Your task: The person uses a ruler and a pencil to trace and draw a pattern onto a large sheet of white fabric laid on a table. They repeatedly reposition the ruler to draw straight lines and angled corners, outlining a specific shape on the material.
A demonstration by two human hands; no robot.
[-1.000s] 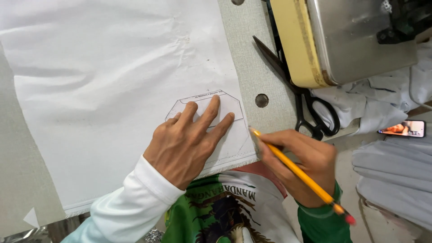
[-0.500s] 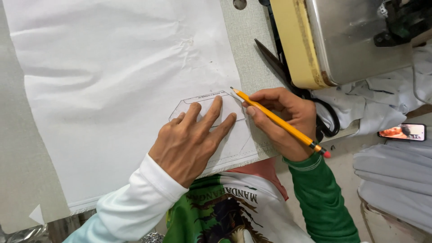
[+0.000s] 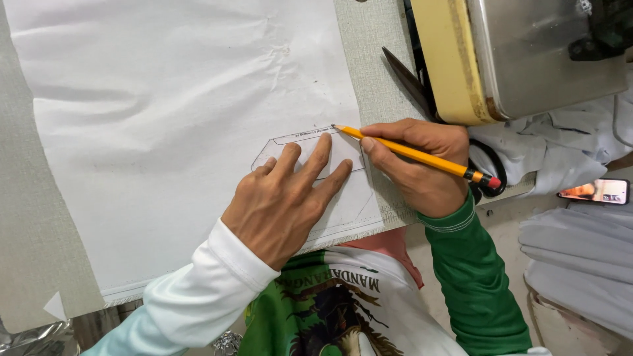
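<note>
- Pressing flat with fingers spread, the left hand (image 3: 283,201) holds one paper template (image 3: 308,153), a long shape with angled corners, down on one sheet of white fabric (image 3: 171,118).
- One yellow pencil (image 3: 415,154) sits pinched in the right hand (image 3: 422,165), between thumb and fingers; its tip touches the template's upper edge just beyond the left fingertips, and its red eraser end points away past the right wrist.
- The two hands lie close together, the right just beside the left, with the template between them and under the left fingers.
- The fabric spreads over the bench (image 3: 369,59), reaching well beyond the left hand on its far and outer sides.
- One pair of black-handled scissors (image 3: 422,99) lies on the bench just beyond the right hand; its blades point away and its handles are partly hidden behind the knuckles.
- One sewing machine (image 3: 521,59), cream and metal, stands past the scissors.
- One phone (image 3: 597,191) with a lit screen lies outward of the right wrist, on pale cloth (image 3: 580,250).
</note>
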